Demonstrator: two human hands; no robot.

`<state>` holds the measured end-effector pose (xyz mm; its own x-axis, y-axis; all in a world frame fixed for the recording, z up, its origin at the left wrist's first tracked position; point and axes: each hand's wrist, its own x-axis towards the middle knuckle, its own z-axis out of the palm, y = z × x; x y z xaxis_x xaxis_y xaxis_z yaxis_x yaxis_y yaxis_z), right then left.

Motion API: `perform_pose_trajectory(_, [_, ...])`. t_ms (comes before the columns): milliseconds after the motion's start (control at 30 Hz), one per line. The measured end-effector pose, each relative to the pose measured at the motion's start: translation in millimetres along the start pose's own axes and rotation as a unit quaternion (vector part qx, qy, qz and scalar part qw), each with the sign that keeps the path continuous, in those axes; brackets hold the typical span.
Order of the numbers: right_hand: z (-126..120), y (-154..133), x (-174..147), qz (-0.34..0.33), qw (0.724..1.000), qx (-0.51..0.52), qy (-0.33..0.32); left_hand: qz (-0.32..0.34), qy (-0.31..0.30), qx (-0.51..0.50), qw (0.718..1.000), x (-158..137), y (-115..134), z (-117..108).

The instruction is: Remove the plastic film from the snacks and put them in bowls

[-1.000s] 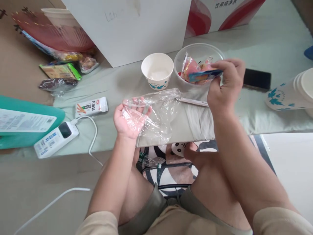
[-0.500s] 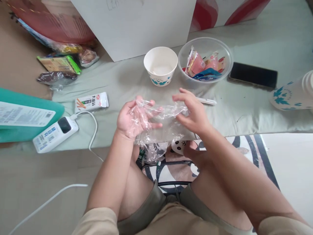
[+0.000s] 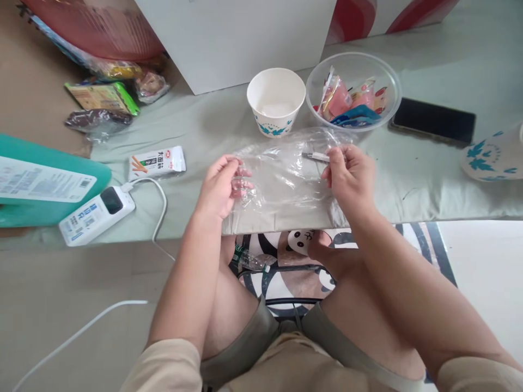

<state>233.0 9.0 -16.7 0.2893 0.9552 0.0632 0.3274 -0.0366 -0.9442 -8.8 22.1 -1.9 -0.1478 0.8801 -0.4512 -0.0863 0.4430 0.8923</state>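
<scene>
A clear plastic bag is spread between my two hands, just above the front part of the cloth-covered table. My left hand pinches its left side, thumb against the fingers. My right hand is closed on its right side. Under the film near my right fingers shows a thin white-and-grey stick-like object; I cannot tell its kind. Right behind the bag stands a white paper bowl with blue leaf prints. To its right is a clear plastic bowl holding several wrapped snacks.
A black phone lies right of the bowls, near a leaf-printed paper cup. On the left are a snack packet, a white power bank with a cable, and a green jug. A white box stands at the back.
The crumpled plastic bag has been drawn out wide and flat. My hands have moved apart, and my left hand has turned from palm up to pinching the bag's edge.
</scene>
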Motion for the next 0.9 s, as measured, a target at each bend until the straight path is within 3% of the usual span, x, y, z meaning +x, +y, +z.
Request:
perform_pose_trajectory(100, [-6, 4, 5, -0.012, 0.999, -0.034, 0.022, 0.054, 0.069, 0.036, 0.996, 4, 1, -7])
perform_pose_trajectory(200, [-8, 10, 12, 0.013, 0.999, -0.011, 0.042, 0.096, 0.081, 0.051, 0.991, 6, 1, -16])
perform_pose_trajectory(333, [-8, 17, 13, 0.034, 0.993, 0.084, 0.080, 0.084, 0.071, 0.003, 0.994, 2, 4, -19])
perform_pose_trajectory(533, [-15, 9, -12, -0.059, 0.993, 0.087, -0.058, 0.146, 0.043, -0.030, 0.988, -12, 11, -16])
perform_pose_trajectory(667, [-25, 3, -22, -0.077, 0.994, 0.061, -0.042, 0.200, 0.046, -0.065, 0.977, -11, 7, -31])
perform_pose_trajectory(767, [-32, 5, -20, -0.133, 0.988, 0.073, -0.015, 0.226, -0.010, -0.087, 0.970, -7, 3, -46])
perform_pose_trajectory(900, [-38, 12, -15, -0.211, 0.974, 0.005, -0.084, 0.254, -0.060, -0.021, 0.965, -11, 2, -57])
